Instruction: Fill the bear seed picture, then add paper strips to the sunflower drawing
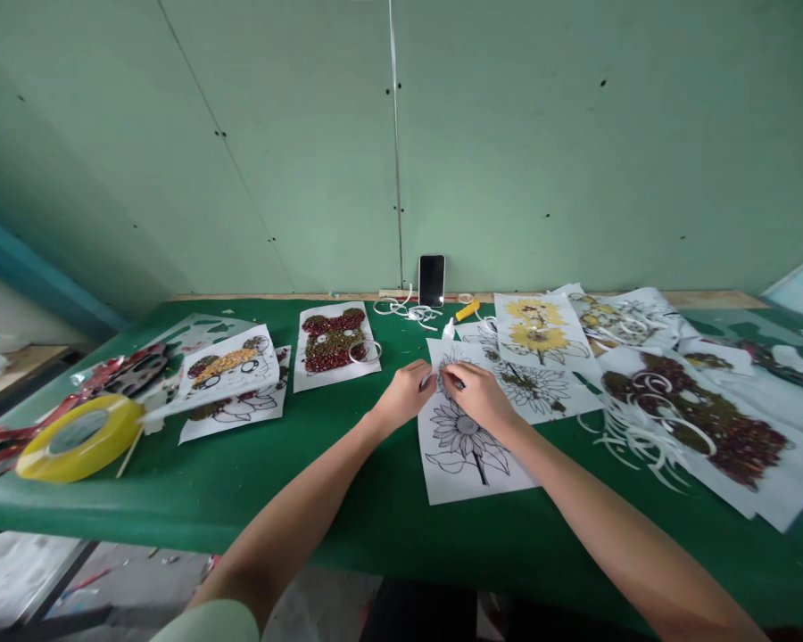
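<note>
A white sheet with a black line drawing of sunflowers lies in front of me on the green tabletop. My left hand is at its upper left edge, fingers closed in a pinch. Across from it my right hand rests over the upper part of the drawing, its fingers also pinched together. What sits between the fingertips of either hand is too small or hidden to tell. Just beyond the hands stands a small white-tipped bottle. A yellow-handled tool lies behind it.
A phone leans against the green wall. To the left are a bear picture made of seeds, more sheets and a yellow tape roll. Sunflower pictures, curled white strips and a seed-covered sheet lie right.
</note>
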Motion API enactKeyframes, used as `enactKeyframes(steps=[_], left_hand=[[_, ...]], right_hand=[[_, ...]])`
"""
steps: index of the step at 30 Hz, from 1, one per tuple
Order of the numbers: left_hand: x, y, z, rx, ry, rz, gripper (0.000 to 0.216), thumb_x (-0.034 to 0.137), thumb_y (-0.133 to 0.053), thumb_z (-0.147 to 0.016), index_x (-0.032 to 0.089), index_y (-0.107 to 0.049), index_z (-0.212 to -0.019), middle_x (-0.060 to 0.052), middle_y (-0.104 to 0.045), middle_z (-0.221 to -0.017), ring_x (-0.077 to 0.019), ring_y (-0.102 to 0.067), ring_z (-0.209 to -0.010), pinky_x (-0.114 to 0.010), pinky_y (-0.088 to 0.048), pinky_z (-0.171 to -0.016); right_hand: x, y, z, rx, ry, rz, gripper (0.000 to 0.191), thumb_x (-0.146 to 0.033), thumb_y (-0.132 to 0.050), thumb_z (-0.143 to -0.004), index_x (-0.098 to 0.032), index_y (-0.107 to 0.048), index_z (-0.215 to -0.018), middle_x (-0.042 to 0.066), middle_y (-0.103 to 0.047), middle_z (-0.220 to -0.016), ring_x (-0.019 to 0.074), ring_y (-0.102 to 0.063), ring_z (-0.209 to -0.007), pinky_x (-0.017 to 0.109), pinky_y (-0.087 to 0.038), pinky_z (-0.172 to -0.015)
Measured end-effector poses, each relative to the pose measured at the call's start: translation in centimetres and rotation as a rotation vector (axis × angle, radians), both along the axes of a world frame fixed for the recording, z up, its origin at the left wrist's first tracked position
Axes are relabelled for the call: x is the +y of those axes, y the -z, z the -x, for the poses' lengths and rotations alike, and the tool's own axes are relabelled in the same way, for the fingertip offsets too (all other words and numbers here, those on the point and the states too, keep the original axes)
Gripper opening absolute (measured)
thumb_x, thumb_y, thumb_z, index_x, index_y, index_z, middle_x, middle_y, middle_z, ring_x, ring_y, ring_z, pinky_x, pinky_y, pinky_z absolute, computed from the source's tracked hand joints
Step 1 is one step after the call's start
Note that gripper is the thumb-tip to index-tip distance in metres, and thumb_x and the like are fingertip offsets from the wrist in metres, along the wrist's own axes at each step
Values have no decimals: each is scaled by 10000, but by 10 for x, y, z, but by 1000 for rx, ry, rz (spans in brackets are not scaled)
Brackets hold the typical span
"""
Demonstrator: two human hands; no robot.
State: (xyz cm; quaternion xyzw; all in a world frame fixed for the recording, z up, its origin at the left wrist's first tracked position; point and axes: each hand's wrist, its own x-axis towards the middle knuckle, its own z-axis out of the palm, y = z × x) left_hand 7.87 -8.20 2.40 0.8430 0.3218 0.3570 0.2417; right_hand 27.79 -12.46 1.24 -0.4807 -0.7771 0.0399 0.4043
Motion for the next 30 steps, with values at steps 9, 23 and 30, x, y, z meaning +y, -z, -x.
enactKeyframes(steps=[9,23,30], left_hand=[[2,4,0,-7,25,-13,317,191,-528,-1025,213,-413,-731,6,-477,-777,-136,-473,-723,-282,-363,-685],[-1,3,-4,-51,-59,-5,377,189,-552,-983,233,-284,-721,34,-384,-713,-129,-399,-665,-294,-302,-639],[-2,2,-5,-63,-95,3,380,219,-542,-973,233,-269,-708,35,-376,-683,-129,-389,-655,-294,-291,-641]], right_hand=[[0,-1,3,29,12,-17,212,-161,-555,-1020,-252,-692,-885,48,-709,-840,206,-663,-745,299,-511,-679],[3,0,5,138,69,-52,157,-159,-592,-940,-232,-667,-824,22,-678,-758,180,-622,-658,280,-468,-649],[2,-2,5,156,96,-47,127,-173,-604,-930,-227,-673,-838,14,-680,-743,175,-629,-651,272,-470,-635]])
